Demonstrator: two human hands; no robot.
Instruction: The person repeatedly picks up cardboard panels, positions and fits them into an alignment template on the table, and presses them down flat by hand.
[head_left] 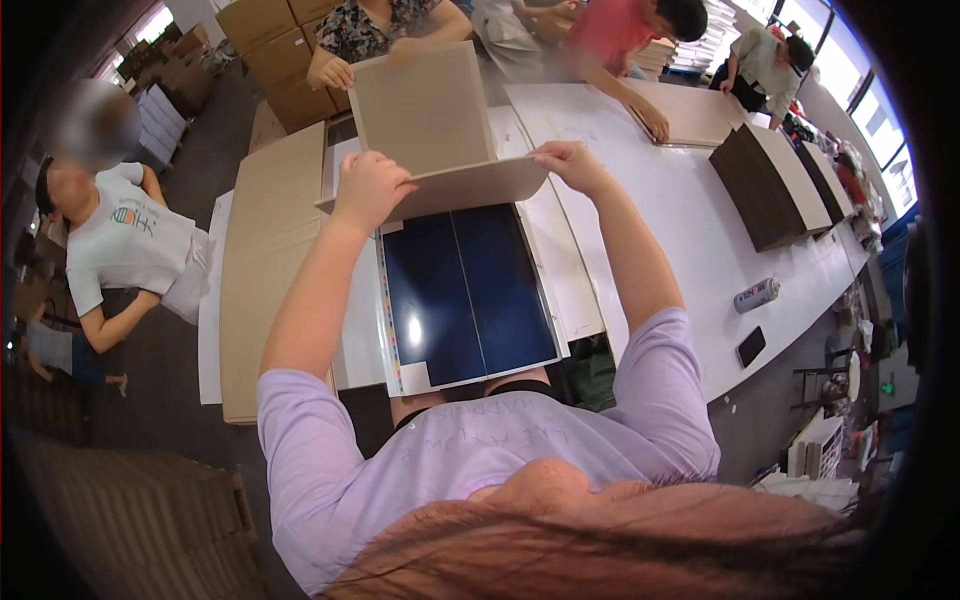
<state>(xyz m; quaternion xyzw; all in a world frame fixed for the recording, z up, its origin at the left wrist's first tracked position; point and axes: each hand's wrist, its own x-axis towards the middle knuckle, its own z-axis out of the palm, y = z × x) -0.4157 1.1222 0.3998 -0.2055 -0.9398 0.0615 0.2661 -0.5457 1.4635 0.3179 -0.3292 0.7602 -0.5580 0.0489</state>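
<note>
My left hand (372, 190) pinches the left end of a grey-brown cardboard sheet (465, 188). The fingers of my right hand (572, 165) are closed on its right end. Tilted up between both hands, the sheet shows mostly as a narrow band. Under and in front of it lies a glossy dark blue printed sheet (425, 270) with a pale line down its middle and a colour strip along its left edge. Its far part is hidden by the cardboard. Just beyond, another person's hand (338, 74) holds a second cardboard sheet (425, 115) upright.
Large brown cardboard (268, 270) lies on the left of the table. A stack of dark-sided boards (768, 190), a spray can (757, 295) and a black phone (751, 346) rest on the white tabletop (660, 240) at right. Several people stand around the table.
</note>
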